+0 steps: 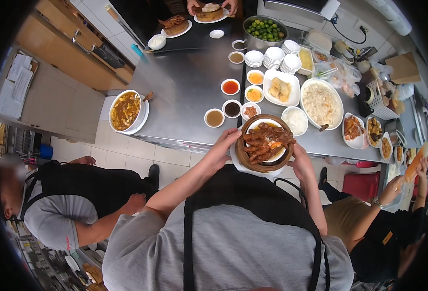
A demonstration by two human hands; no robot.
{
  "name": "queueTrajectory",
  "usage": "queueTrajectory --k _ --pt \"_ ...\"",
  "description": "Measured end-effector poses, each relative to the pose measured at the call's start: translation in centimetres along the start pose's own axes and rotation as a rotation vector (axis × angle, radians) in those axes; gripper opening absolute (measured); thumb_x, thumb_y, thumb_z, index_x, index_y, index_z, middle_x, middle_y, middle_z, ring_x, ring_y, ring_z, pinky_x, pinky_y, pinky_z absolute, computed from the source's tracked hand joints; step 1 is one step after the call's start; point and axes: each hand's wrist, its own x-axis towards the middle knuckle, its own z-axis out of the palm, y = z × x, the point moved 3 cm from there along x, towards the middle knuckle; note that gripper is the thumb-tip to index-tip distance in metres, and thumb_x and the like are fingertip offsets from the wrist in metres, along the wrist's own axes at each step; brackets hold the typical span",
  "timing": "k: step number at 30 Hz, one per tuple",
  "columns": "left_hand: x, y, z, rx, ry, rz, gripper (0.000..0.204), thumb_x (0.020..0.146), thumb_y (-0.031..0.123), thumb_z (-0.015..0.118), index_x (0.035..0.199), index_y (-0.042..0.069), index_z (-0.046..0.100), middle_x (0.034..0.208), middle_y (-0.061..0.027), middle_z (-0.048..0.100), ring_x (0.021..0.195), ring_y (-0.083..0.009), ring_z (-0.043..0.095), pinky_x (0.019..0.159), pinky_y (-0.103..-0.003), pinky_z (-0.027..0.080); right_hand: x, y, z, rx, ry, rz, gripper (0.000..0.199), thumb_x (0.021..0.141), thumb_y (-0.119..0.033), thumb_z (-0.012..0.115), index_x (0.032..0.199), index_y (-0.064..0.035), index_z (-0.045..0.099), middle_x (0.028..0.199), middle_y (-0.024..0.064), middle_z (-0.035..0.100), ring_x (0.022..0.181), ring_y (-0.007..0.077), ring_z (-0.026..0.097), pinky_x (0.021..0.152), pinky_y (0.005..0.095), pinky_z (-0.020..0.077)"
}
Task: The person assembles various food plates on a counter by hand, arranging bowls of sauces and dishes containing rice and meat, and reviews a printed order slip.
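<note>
At the centre of the frame, the left hand (225,147) and the right hand (302,162) hold a round bamboo steamer (264,168) between them, each grip closed on one side of it, with reddish-brown food (264,141) piled inside. Just beyond it on the steel bench (185,87) stand small cups of sauce (232,108), a mound of white rice (295,120) and, farther right, pale mixed rice (322,103), while orange-brown stew (126,110) sits toward the left. At the top of the frame, another person's hands (193,7) flank a second steamer (208,17), with green citrus (265,29) to its right.
</note>
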Motion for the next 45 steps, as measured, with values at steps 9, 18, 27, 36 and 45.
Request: queueTrajectory --k 9,18,27,36,45 --pt "0.8 1.5 -1.3 -0.062 -0.032 0.029 0.07 0.076 0.049 0.053 0.127 0.008 0.027 0.125 -0.0129 0.033 0.112 -0.0284 0.036 0.084 -0.051 0.037 2.3 -0.2 0.9 0.097 0.081 -0.161 0.05 0.089 -0.04 0.041 0.127 -0.0078 0.036 0.127 0.0107 0.039 0.115 0.0178 0.037 0.093 0.0331 0.0327" --pt "-0.6 2.7 -2.2 -0.066 0.03 0.035 0.069 0.076 0.052 0.053 0.125 0.008 0.03 0.126 -0.0129 0.033 0.117 -0.0289 0.032 0.085 -0.05 0.037 3.9 0.9 3.5 0.486 -0.106 -0.11 0.038 0.092 -0.027 0.039 0.121 -0.0027 0.037 0.118 0.0089 0.046 0.108 0.0161 0.044 0.089 0.0301 0.0383" --pt "-1.0 3.2 -6.2 0.014 0.128 0.172 0.075 0.074 0.053 0.057 0.126 0.006 0.031 0.119 -0.011 0.04 0.113 -0.0213 0.035 0.087 -0.04 0.037 5.1 2.2 4.1 0.547 -0.015 -0.192 0.031 0.09 -0.018 0.041 0.115 -0.0003 0.041 0.113 0.0117 0.05 0.099 0.0205 0.053 0.084 0.0323 0.0449" --pt "-6.5 0.0 -41.0 -0.161 1.311 0.445 0.037 0.08 0.01 0.055 0.112 -0.001 0.039 0.093 -0.0143 0.051 0.071 -0.0189 0.056 0.057 -0.029 0.052 6.6 -0.6 3.3 0.595 0.156 -0.202 0.038 0.09 -0.029 0.036 0.119 -0.0033 0.04 0.118 0.0122 0.048 0.105 0.0248 0.049 0.088 0.0367 0.0417" --pt "-6.8 2.4 -46.9 -0.181 1.098 0.415 0.019 0.076 0.001 0.05 0.093 -0.008 0.054 0.085 -0.0166 0.059 0.069 -0.0207 0.062 0.056 -0.028 0.055 6.1 -1.9 3.7 0.616 0.351 -0.276 0.035 0.09 -0.022 0.036 0.119 -0.0026 0.04 0.118 0.0124 0.047 0.105 0.0253 0.049 0.088 0.0363 0.0423"
